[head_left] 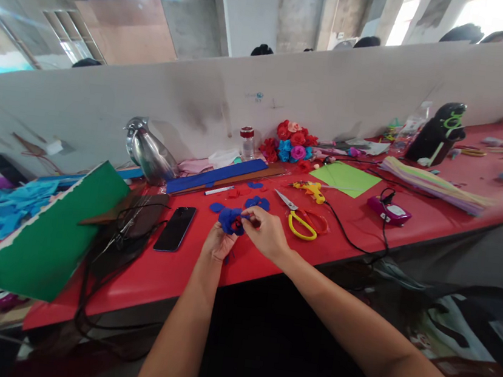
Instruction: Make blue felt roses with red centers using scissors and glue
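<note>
A dark blue paper flower (228,219) with some red at its centre is held over the front of the red table. My left hand (220,243) is closed around its underside. At its right side, the fingers of my right hand (265,230) pinch together at a petal edge. Loose blue petal pieces (257,203) lie just behind the flower, with red scraps (235,193) near them. Scissors with yellow handles (302,225) rest to the right of my right hand. Beyond them lies a yellow glue gun (310,189) with a black cord.
A black phone (175,228), a dark pouch with cables (130,228) and green sheets (55,238) are on the left. A steel jug (150,151) stands behind. Paper flowers (296,142), light green paper (347,179) and a purple box (389,211) lie back and right.
</note>
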Tool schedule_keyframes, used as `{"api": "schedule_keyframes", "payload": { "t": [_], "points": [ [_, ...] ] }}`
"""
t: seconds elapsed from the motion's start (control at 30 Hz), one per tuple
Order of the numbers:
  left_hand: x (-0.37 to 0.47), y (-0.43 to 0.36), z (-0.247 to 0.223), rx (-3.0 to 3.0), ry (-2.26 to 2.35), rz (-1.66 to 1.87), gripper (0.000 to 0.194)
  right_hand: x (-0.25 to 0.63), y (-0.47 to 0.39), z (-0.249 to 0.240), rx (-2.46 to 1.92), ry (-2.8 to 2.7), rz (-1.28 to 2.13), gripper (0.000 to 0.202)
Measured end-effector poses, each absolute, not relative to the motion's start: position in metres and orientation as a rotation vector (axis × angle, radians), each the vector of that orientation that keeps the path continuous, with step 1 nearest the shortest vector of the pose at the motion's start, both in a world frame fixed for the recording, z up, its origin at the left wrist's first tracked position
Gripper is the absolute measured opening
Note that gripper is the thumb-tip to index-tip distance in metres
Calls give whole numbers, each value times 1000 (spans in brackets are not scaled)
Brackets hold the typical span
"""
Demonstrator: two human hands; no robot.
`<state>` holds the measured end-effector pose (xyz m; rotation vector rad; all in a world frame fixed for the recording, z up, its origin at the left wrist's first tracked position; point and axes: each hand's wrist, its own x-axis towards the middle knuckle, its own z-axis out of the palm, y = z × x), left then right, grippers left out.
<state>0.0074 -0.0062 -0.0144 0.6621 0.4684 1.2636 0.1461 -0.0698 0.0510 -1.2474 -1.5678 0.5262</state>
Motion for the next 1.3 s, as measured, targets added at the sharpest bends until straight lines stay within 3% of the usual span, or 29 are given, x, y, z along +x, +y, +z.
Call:
{"api": "schedule_keyframes", "payload": {
  "t": [0.33, 0.57, 0.87, 1.3],
  "points": [
    [10, -9, -9, 645, 425, 1287, 23, 149, -78, 51, -1183, -1496, 615, 9],
    [4, -5, -21, 629, 454, 1194, 30, 159, -51, 66, -1183, -1718, 508, 13],
    [5, -7, -17, 605, 470, 1210, 22, 158, -62, 68, -1125, -1771, 288, 12],
    [11, -12, -12, 692, 484, 1192, 25, 158, -67, 76, -1331, -1782, 527, 10]
  ]
}}
